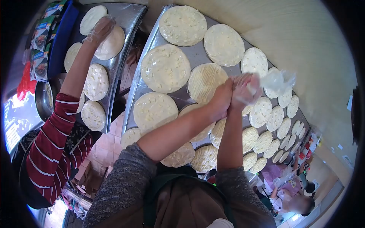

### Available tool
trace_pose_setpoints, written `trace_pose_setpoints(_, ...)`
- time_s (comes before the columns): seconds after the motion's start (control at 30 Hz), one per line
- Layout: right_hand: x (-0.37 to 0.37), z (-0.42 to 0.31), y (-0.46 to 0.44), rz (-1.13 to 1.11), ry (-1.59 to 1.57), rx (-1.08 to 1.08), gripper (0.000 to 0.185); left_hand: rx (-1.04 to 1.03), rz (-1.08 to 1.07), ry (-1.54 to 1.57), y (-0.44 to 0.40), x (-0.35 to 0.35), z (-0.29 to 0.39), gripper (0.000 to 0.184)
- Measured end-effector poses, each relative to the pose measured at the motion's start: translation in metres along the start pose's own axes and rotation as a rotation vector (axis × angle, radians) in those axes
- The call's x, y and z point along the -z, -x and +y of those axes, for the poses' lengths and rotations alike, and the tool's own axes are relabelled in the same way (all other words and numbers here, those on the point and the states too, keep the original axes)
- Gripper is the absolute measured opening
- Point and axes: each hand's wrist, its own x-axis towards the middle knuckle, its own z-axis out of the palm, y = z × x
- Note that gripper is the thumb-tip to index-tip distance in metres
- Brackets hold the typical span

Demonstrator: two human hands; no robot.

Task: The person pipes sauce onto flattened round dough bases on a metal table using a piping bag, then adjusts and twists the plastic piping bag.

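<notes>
My right hand (246,89) is raised over a metal tray table (193,57). Thin clear plastic, seemingly a disposable glove (280,80), covers it, with loose crumpled plastic sticking out beyond the fingers. Motion smears those fingers. My left hand (223,95) is closed at the right wrist, where the cuff would be; its fingers are partly hidden. Beneath both hands lies a ridged round of flat dough (207,81). Pale, glossy dough rounds with small lumps surround it, such as a large one (165,68) to its left.
At left, a co-worker's plastic-covered hand (102,29) touches a smooth dough round (111,43) on another metal tray (131,22). Packets (40,60) stand beside a blue bin (57,41). Another person (283,197) is at lower right, and a wall (304,41) runs behind the table.
</notes>
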Motion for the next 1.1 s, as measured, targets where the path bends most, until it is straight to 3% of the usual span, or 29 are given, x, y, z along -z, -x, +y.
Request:
trace_pose_setpoints(0.03,0.010,0.000,0.010,-0.080,-0.354,-0.142,0.028,-0.020,0.044,0.005,0.009,0.006,-0.011,0.042)
trace_pose_setpoints(0.07,0.025,0.015,0.028,-0.095,-0.385,-0.028,0.032,-0.041,0.089,0.011,0.024,0.015,-0.029,0.044)
trace_pose_setpoints(0.17,0.040,-0.005,0.066,-0.211,-0.419,-0.175,0.036,-0.052,0.153,0.020,0.045,0.024,-0.050,0.045)
trace_pose_setpoints(0.3,0.018,0.001,0.021,-0.051,-0.429,-0.128,0.038,-0.093,0.062,-0.036,-0.002,0.025,-0.039,0.044)
trace_pose_setpoints(0.37,-0.009,-0.006,-0.001,0.096,0.642,0.305,0.039,-0.045,0.030,-0.012,-0.015,0.003,-0.012,0.043)
trace_pose_setpoints(0.47,0.005,-0.007,0.000,0.005,0.317,0.042,0.040,-0.055,0.065,-0.016,-0.007,0.006,-0.021,0.044)
trace_pose_setpoints(0.57,0.041,0.000,0.043,-0.116,-0.266,-0.131,0.042,-0.079,0.167,-0.024,0.032,0.016,-0.050,0.045)
trace_pose_setpoints(0.67,0.050,0.002,0.057,-0.168,-0.392,-0.112,0.043,-0.101,0.183,-0.089,0.028,0.028,-0.062,0.046)
trace_pose_setpoints(0.77,0.038,0.004,0.016,-0.048,-0.076,-0.046,0.042,-0.113,0.099,-0.127,-0.012,0.022,-0.048,0.048)
trace_pose_setpoints(0.87,0.018,0.006,-0.008,0.100,0.525,0.033,0.042,-0.038,0.027,-0.054,-0.020,0.002,-0.025,0.048)
trace_pose_setpoints(0.93,0.027,0.009,0.009,0.088,0.201,0.018,0.027,-0.108,0.066,-0.126,-0.016,0.007,-0.035,0.046)
trace_pose_setpoints(1.07,0.051,-0.005,0.053,-0.188,-0.302,-0.045,0.026,-0.114,0.207,-0.095,0.025,0.016,-0.063,0.043)
trace_pose_setpoints(1.1,0.052,-0.002,0.051,-0.155,-0.338,-0.047,0.026,-0.119,0.211,-0.111,0.021,0.023,-0.069,0.043)
